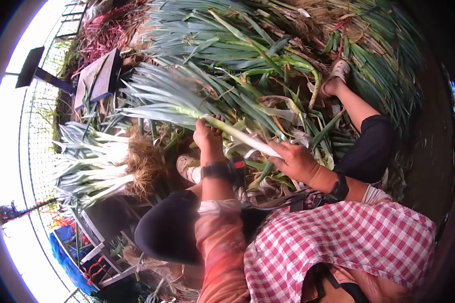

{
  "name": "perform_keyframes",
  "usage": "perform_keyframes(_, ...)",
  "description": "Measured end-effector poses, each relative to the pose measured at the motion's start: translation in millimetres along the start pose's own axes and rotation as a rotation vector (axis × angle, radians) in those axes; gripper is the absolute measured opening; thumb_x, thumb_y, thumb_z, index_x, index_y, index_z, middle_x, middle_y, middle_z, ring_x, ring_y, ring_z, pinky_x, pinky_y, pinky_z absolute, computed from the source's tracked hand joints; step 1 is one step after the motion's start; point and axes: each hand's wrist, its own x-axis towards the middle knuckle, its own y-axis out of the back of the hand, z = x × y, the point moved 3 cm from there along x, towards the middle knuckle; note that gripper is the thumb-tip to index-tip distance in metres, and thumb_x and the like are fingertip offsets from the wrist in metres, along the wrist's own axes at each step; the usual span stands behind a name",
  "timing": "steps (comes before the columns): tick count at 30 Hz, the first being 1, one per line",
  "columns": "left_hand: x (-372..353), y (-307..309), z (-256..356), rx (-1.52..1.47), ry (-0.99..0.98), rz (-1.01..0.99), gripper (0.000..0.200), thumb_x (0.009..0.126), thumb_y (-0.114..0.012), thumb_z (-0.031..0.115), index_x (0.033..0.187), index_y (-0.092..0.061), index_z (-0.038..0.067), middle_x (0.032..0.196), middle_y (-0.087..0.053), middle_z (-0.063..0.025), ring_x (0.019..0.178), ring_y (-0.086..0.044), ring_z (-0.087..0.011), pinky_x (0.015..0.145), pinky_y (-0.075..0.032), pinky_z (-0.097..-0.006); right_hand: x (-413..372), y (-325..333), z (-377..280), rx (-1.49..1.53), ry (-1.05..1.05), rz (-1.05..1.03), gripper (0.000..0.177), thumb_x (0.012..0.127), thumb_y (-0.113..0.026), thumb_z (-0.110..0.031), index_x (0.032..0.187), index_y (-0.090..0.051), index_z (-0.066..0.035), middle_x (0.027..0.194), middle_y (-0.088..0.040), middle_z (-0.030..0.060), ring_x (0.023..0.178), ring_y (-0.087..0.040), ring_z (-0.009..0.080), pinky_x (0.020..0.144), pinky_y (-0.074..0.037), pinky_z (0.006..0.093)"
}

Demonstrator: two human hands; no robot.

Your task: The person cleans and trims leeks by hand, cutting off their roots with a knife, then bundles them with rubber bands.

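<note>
A long green onion (242, 137) with a white shank and blue-green leaves lies slantwise across both hands, its leaves fanning out to the upper left. My left hand (207, 134) is closed around the stalk where the leaves begin. Lower down, my right hand (294, 160) grips the white end, the thumb lying along it; the tip is hidden in the fingers. Beneath and around the hands lie loose peeled leaves (283, 113) and pale skins. To the left, a stack of green onions (101, 161) rests with its roots (142, 164) towards me.
A large heap of green onions (202, 35) spreads beyond my hands, with a red tie (343, 38) at the right. A flat platform (98, 78) with a display post (33, 65) stands at upper left, near red strings (106, 33). A crate frame (93, 247) is at lower left.
</note>
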Motion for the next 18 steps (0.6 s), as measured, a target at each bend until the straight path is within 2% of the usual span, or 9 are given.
perform_keyframes(1,-9.7,-8.3,4.7,-0.054,-0.047,0.080,0.029,0.078,-0.044,0.012,0.098,-0.041,-0.010,0.084,-0.055,-0.0206,0.072,-0.059,-0.0332,0.061,-0.052,-0.0400,1.9,-0.1,-1.4,0.001,0.011,-0.003,0.034,0.078,-0.055,-0.025,0.104,-0.052,-0.003,0.075,-0.053,0.0153,0.064,-0.056,0.0315,0.057,-0.046,0.0378)
perform_keyframes(4,-7.9,-6.2,11.8,-0.015,-0.027,0.067,0.030,0.077,-0.043,0.009,0.098,-0.040,-0.011,0.087,-0.054,-0.0226,0.071,-0.059,-0.0340,0.062,-0.052,-0.0424,4.7,-8.5,-2.0,0.012,-0.012,-0.001,0.036,0.078,-0.057,-0.021,0.107,-0.052,-0.001,0.076,-0.055,0.0155,0.066,-0.057,0.0305,0.058,-0.046,0.0365)
perform_keyframes(6,1.8,3.5,0.2,-0.058,0.049,0.132,0.029,0.079,-0.040,0.010,0.101,-0.040,-0.010,0.091,-0.053,-0.0218,0.076,-0.058,-0.0316,0.066,-0.051,-0.0405,3.7,-20.6,6.2,0.244,0.148,0.298,0.029,0.080,-0.055,-0.019,0.102,-0.052,0.000,0.069,-0.055,0.0115,0.058,-0.057,0.0236,0.051,-0.045,0.0310)
perform_keyframes(7,6.2,9.9,-10.7,-0.101,0.128,0.195,0.029,0.082,-0.038,0.011,0.104,-0.041,-0.008,0.095,-0.052,-0.0211,0.081,-0.057,-0.0292,0.070,-0.051,-0.0387,7.9,-17.7,4.8,0.244,0.146,0.295,0.029,0.080,-0.055,-0.019,0.102,-0.052,0.000,0.069,-0.055,0.0115,0.058,-0.057,0.0236,0.051,-0.045,0.0310)
perform_keyframes(8,8.7,16.9,-22.9,-0.143,0.208,0.258,0.030,0.084,-0.036,0.012,0.106,-0.041,-0.007,0.099,-0.051,-0.0203,0.086,-0.056,-0.0267,0.074,-0.050,-0.0368,17.2,-21.5,12.2,0.556,-0.149,0.103,0.027,0.081,-0.054,-0.019,0.099,-0.052,0.000,0.068,-0.055,0.0091,0.054,-0.054,0.0180,0.047,-0.043,0.0275)
perform_keyframes(9,-1.6,18.3,-42.5,-0.048,0.260,0.201,0.029,0.084,-0.034,0.011,0.106,-0.042,-0.007,0.099,-0.051,-0.0202,0.085,-0.056,-0.0257,0.074,-0.049,-0.0348,24.8,-27.9,16.6,0.856,-0.446,-0.096,0.024,0.083,-0.054,-0.019,0.097,-0.052,0.000,0.066,-0.055,0.0067,0.050,-0.052,0.0125,0.043,-0.041,0.0241)
perform_keyframes(11,-40.5,24.0,-87.8,0.352,0.308,-0.096,0.029,0.085,-0.033,0.010,0.108,-0.044,-0.004,0.102,-0.051,-0.0186,0.085,-0.055,-0.0247,0.073,-0.048,-0.0296,49.5,-22.4,16.6,1.008,-0.494,-0.044,0.021,0.084,-0.052,-0.021,0.093,-0.050,-0.002,0.065,-0.051,0.0035,0.049,-0.046,0.0078,0.040,-0.035,0.0201)
perform_keyframes(13,-51.5,41.3,-130.6,0.347,0.436,-0.295,0.030,0.084,-0.038,0.013,0.111,-0.044,-0.001,0.098,-0.054,-0.0151,0.082,-0.056,-0.0230,0.070,-0.048,-0.0282,67.7,-14.5,21.1,1.162,-0.550,0.007,0.018,0.085,-0.051,-0.023,0.089,-0.049,-0.005,0.064,-0.048,0.0002,0.047,-0.040,0.0032,0.037,-0.030,0.0161)
perform_keyframes(18,-61.8,47.8,-133.6,1.535,0.043,-0.457,0.025,0.079,-0.048,0.020,0.093,-0.058,0.002,0.074,-0.059,-0.0096,0.068,-0.056,-0.0181,0.064,-0.046,-0.0275,63.7,-7.4,18.5,1.254,-0.627,-0.138,0.018,0.085,-0.051,-0.024,0.094,-0.045,-0.009,0.065,-0.047,0.0019,0.046,-0.040,0.0042,0.036,-0.029,0.0176)
